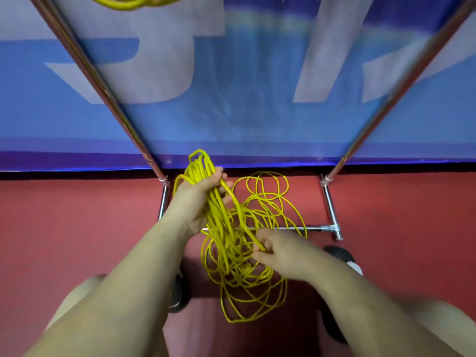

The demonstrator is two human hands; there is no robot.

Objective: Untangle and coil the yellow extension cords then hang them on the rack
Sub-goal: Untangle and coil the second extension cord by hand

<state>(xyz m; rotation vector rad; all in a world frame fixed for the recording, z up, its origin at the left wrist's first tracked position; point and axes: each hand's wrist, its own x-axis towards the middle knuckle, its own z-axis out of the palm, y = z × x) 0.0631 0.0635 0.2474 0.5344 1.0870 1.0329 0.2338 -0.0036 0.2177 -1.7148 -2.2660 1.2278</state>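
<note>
While the left hand (198,194) is gripping a bundle of yellow cord loops (206,171), right hand (273,251) is pinching one strand, tangle (257,274) hanging over red floor (77,228), rack base (332,215) behind.

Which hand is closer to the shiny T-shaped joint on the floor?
Right. The right hand pinches cord just left of the T-joint; the left hand grips the coil farther left.

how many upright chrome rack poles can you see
2. The left pole slants from the top-left corner down to the base near the left hand. The right pole slants from the top-right corner to the base. Others may lie out of frame.
</note>
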